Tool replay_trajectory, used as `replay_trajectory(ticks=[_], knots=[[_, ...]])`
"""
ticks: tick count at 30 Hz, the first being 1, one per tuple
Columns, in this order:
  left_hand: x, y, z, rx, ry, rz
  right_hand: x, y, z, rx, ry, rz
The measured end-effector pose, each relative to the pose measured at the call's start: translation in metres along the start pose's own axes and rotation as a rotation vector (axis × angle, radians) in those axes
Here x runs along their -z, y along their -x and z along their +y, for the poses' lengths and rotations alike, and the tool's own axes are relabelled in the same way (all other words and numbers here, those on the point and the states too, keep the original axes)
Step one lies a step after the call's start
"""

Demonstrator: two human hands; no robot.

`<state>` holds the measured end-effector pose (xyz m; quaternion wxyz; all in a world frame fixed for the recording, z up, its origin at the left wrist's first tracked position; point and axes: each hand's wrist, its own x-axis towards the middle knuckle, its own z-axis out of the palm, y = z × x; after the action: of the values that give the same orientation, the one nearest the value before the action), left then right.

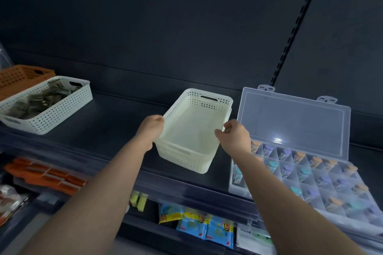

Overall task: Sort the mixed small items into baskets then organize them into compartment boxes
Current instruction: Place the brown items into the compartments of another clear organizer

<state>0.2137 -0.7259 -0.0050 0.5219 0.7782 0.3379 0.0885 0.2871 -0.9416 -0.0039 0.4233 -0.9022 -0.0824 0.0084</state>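
2 opposite rims of the empty cream basket (192, 128) were gripped by left hand (152, 128) and right hand (234, 133), probably to carry it level.

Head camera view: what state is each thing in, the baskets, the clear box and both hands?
cream basket, empty, held at both long sides.
left hand, fingers gripping the cream basket's left rim.
right hand, fingers pinching its right rim.
white basket, holding grey-green small items.
orange basket, contents hidden.
compartment box, lid open, many compartments filled.
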Motion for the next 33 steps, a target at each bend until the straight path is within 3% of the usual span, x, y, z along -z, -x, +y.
replay_trajectory(ticks=[8,12,15,23,33], knots=[[-0.003,0.007,-0.011,-0.02,-0.19,0.044,-0.006,-0.01,0.005,0.049,0.191,-0.01],[0.009,0.007,-0.012,-0.128,-0.333,0.098,-0.017,-0.008,-0.012,0.28,0.429,0.087],[0.029,0.011,-0.015,-0.197,-0.545,0.158,-0.03,-0.007,-0.033,0.441,0.455,0.023],[0.118,0.02,-0.05,-0.203,-0.863,0.367,-0.091,0.013,-0.102,0.721,0.506,-0.138],[0.268,0.004,-0.117,-0.143,-1.037,0.387,-0.229,0.061,-0.209,0.871,0.612,-0.29]])
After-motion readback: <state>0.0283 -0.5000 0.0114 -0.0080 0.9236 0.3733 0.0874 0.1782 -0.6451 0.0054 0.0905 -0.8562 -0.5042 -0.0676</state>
